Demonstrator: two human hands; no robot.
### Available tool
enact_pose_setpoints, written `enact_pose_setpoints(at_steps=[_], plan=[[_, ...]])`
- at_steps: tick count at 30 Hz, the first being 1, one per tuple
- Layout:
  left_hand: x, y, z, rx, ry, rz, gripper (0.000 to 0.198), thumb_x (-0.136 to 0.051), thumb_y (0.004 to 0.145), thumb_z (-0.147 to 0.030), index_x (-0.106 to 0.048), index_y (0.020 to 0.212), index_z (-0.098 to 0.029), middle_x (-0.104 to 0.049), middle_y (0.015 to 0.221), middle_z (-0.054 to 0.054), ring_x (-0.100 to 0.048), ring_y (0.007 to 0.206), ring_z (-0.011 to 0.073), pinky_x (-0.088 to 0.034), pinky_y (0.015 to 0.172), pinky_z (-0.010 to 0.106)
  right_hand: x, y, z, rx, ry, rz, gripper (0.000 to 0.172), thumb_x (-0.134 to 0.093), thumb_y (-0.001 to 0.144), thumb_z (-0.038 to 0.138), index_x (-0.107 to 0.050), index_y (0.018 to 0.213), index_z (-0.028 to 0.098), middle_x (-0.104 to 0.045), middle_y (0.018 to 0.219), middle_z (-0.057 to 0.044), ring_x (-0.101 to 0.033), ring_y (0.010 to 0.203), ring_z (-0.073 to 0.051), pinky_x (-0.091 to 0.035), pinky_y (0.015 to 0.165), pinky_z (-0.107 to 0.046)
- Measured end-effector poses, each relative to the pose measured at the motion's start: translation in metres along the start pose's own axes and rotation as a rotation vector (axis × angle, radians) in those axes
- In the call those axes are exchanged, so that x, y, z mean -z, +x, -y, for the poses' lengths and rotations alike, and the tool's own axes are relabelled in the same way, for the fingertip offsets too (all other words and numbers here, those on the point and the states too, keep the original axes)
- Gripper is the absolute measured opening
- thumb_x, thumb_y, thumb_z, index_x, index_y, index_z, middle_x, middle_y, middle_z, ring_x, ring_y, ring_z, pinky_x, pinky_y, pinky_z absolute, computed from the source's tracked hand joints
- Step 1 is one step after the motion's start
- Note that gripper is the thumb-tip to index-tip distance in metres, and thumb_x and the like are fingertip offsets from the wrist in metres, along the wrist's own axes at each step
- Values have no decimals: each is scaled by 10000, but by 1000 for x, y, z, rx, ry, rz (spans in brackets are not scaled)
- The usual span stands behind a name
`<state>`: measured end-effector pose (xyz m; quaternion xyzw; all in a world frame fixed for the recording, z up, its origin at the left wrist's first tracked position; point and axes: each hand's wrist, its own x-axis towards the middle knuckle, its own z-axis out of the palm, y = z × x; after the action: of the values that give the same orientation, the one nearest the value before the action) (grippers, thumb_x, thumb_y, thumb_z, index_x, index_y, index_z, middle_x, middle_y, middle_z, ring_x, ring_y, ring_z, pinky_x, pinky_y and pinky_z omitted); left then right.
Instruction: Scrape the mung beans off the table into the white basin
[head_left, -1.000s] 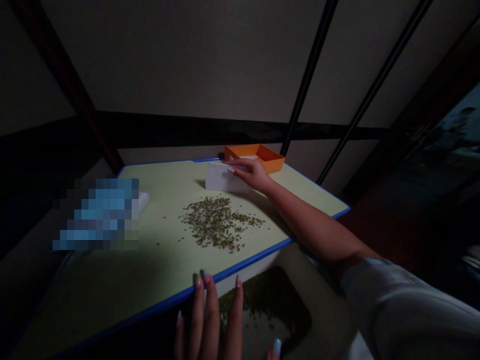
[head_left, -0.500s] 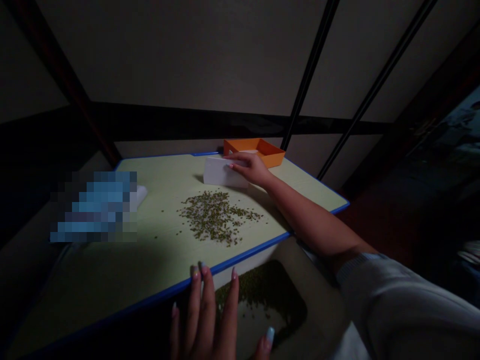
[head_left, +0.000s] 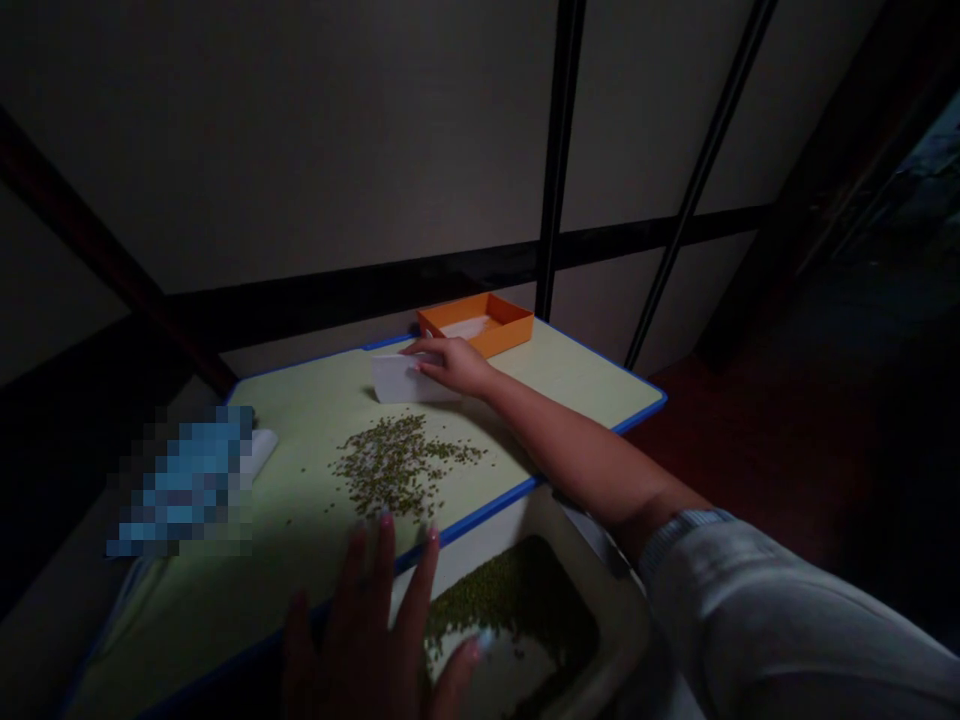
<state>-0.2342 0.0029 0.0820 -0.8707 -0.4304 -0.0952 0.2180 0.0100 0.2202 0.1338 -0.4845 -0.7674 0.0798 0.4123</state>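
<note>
- Dim wall panels [head_left: 360, 150] with dark strips rise behind a smooth, pale yellow-green table [head_left: 585, 375] edged in blue.
- Far left: pixelated blue item [head_left: 195, 480], white object [head_left: 261, 452] beside it.
- Left hand [head_left: 367, 645]: fingers spread, grasping nothing, hiding some of the table's front edge; contact with it I cannot tell.
- Small green grains [head_left: 394, 465] lie in a loose, ragged patch on the table.
- Just behind them, a flat white card [head_left: 397, 380] stands on edge, pinched by the right hand [head_left: 457, 368].
- Beyond: shallow, angular orange tray [head_left: 510, 335].
- Nearer: round-cornered pale tub [head_left: 622, 600], holding more grains.
- Far right: grey sleeve [head_left: 787, 600], ribbed cuff.
</note>
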Motion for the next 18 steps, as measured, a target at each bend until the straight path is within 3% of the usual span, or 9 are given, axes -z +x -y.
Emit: enact_pose_setpoints(at_steps=[4, 6, 10, 15, 18], plan=[[-10, 4, -1, 139, -17, 112, 665, -317, 872, -547, -143, 1461, -293, -218, 1574, 146, -271, 1458, 366, -397, 1063, 698, 0, -1, 1, -26, 20, -2, 297, -666, 851, 159, -712, 1132, 240, -753, 1128, -47, -684, 1053, -230, -492, 932, -353], [-16, 2, -8, 173, -29, 131, 657, -312, 880, -520, -142, 1461, -266, -237, 1561, 166, -305, 1440, 364, -467, 1016, 644, -1, -1, 0, -39, 46, -16, 286, -676, 841, 159, -721, 1113, 238, -758, 1110, -57, -688, 1047, -247, -493, 934, -375], [-24, 1, -22, 214, -16, 120, 735, -356, 841, -609, -180, 1452, -241, -264, 1549, 177, -332, 1426, 374, -436, 1046, 664, 8, 1, -3, -64, 149, -82, 275, -666, 838, 136, -727, 1097, 205, -756, 1112, -92, -680, 1062, -261, -488, 952, -406], [-21, 4, -29, 280, -28, 113, 766, -403, 820, -627, -194, 1449, -243, -226, 1561, 182, -289, 1445, 390, -375, 1086, 692, 49, -14, -17, -97, 349, -217, 321, -590, 881, 156, -678, 1186, 202, -687, 1273, -80, -613, 1179, -202, -453, 1018, -373], [-21, 7, -31, 318, -59, 120, 698, -374, 848, -583, -204, 1451, -276, -235, 1571, 152, -274, 1461, 361, -357, 1106, 685, 76, -46, -26, -132, 470, -197, 328, -653, 839, 267, -696, 1161, 225, -697, 1241, -79, -660, 1059, -213, -522, 887, -363]])
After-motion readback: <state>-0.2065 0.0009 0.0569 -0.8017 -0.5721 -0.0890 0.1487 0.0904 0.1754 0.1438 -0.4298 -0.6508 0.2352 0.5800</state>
